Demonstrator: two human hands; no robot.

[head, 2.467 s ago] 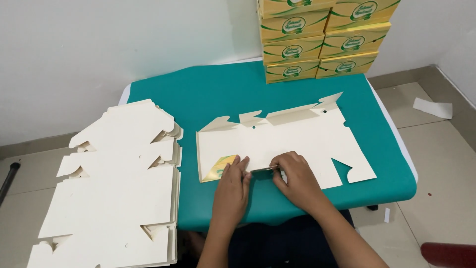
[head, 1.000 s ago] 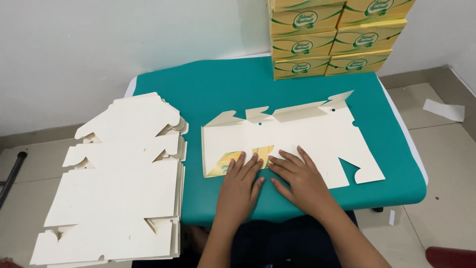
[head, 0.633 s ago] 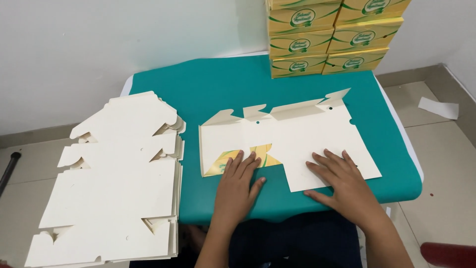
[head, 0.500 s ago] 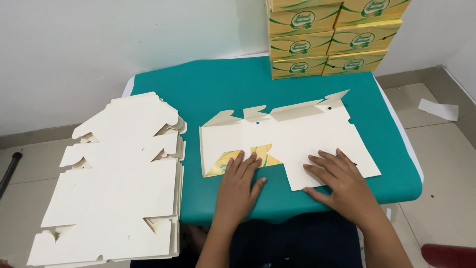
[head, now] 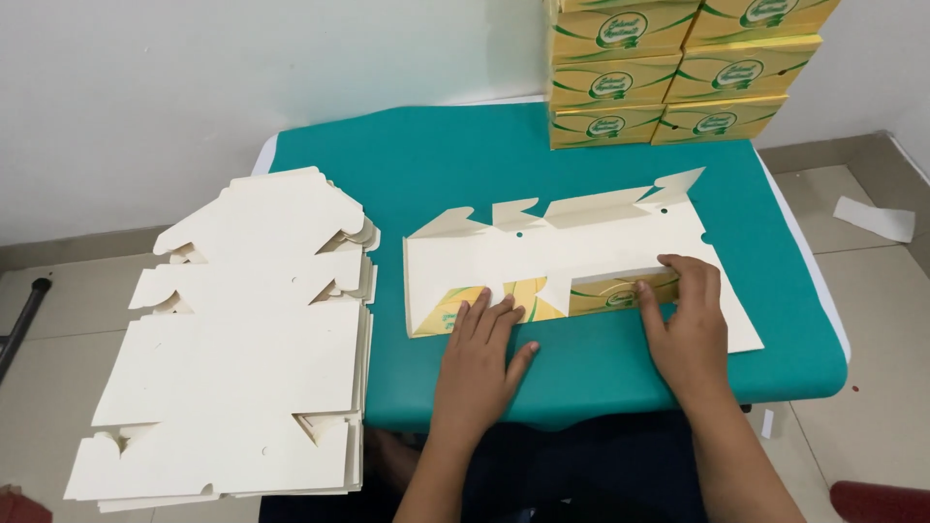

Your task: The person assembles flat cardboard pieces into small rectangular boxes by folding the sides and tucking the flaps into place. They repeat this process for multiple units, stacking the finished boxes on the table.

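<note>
While both hands (head: 477, 351) (head: 686, 323) press flat, fingers spread | one carton blank (head: 572, 254) | six boxes (head: 678, 73)

Landmark: table (head: 426, 165).
- Flat carton blank (head: 581, 247): on the table, at its middle, toward the near edge.
- Left hand (head: 480, 353): on the blank's near left part, at the table's near edge.
- Right hand (head: 688, 324): on the blank's near right part.
- Stack of finished boxes (head: 668, 73): on the table's far right corner, behind the blank.
- Pile of flat blanks (head: 242, 339): left of the table, overlapping its left edge.
- Paper scrap (head: 875, 218): on the floor, right of the table.
</note>
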